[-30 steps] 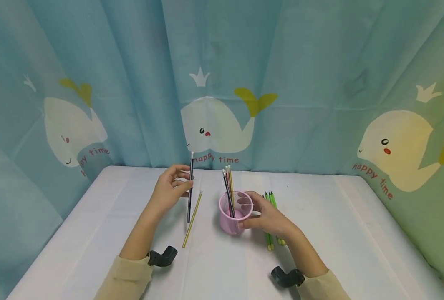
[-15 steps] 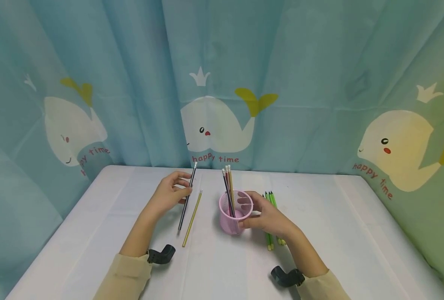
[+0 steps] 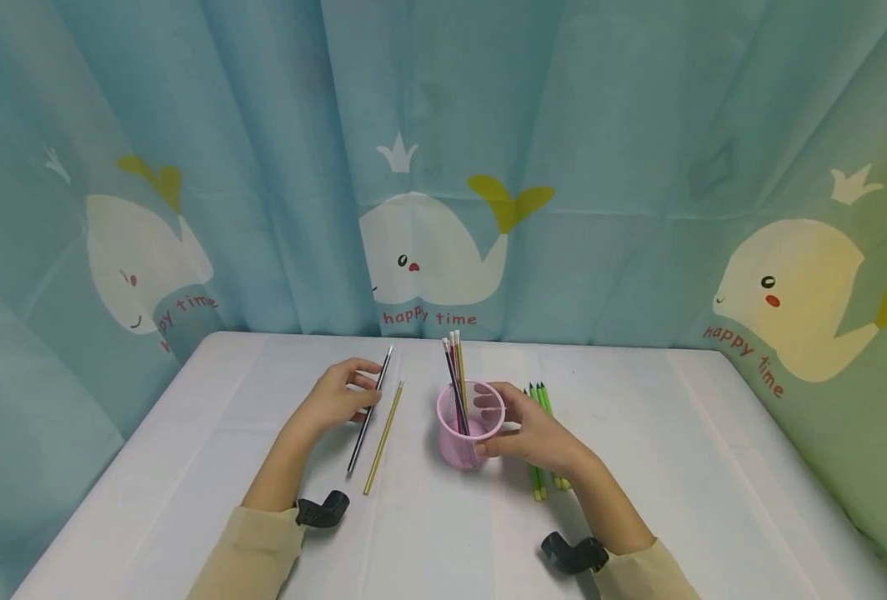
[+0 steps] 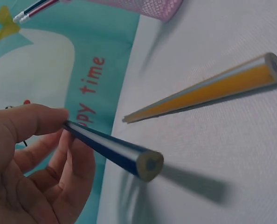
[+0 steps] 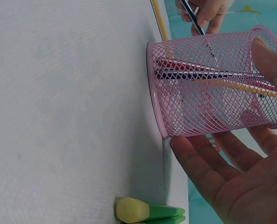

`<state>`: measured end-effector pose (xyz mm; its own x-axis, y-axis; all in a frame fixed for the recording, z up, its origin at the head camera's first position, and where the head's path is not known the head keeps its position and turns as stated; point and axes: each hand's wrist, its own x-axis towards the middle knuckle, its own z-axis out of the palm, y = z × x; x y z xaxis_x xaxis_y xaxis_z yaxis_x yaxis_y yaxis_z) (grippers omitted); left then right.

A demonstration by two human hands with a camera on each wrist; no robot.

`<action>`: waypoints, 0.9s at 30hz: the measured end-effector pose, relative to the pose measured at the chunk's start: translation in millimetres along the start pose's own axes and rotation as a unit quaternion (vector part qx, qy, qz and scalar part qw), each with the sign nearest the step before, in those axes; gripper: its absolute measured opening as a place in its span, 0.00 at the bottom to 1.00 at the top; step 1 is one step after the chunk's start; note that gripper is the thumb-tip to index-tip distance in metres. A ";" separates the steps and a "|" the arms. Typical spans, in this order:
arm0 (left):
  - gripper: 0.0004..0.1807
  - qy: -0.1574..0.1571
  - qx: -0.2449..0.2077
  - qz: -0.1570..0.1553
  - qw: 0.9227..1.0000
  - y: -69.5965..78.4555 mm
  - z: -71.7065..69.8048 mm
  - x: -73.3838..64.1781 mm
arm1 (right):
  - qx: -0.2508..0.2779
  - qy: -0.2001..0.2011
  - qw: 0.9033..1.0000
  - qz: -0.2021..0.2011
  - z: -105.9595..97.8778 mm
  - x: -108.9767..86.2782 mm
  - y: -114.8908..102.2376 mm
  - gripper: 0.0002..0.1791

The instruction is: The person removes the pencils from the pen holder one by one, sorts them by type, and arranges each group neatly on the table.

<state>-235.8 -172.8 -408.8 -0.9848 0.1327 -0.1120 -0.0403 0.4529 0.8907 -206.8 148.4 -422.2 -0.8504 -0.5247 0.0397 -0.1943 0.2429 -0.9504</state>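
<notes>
- Here's the dark blue pencil (image 4: 111, 148), pinched at a slant, showing a flat, unsharpened end!
- Yellow pencil (image 4: 204, 93) lying flat just beside it.
- Pink mesh cup (image 3: 462, 456) standing upright.
- Inside, pencils (image 3: 456, 383) leaning together, white-tipped ends up!

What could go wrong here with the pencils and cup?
The left hand only pinches the dark blue pencil; if dropped, it might roll into the yellow pencil alongside.
The leaning pencils in the pink cup could spill if the right hand tips it.
The green pencils lie near that hand, which may nudge them.
</notes>
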 end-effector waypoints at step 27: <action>0.21 -0.005 0.069 -0.040 0.997 -11.0 6.5 0.0 | 0.007 0.000 1.000 0.000 0.3 0.2 0.8 0.45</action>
<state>-234.3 -172.1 -421.5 -0.9775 0.1007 -0.1856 -0.0943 0.5786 0.8101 -207.0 148.2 -423.0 -0.8502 -0.5249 0.0403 -0.1883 0.2316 -0.9544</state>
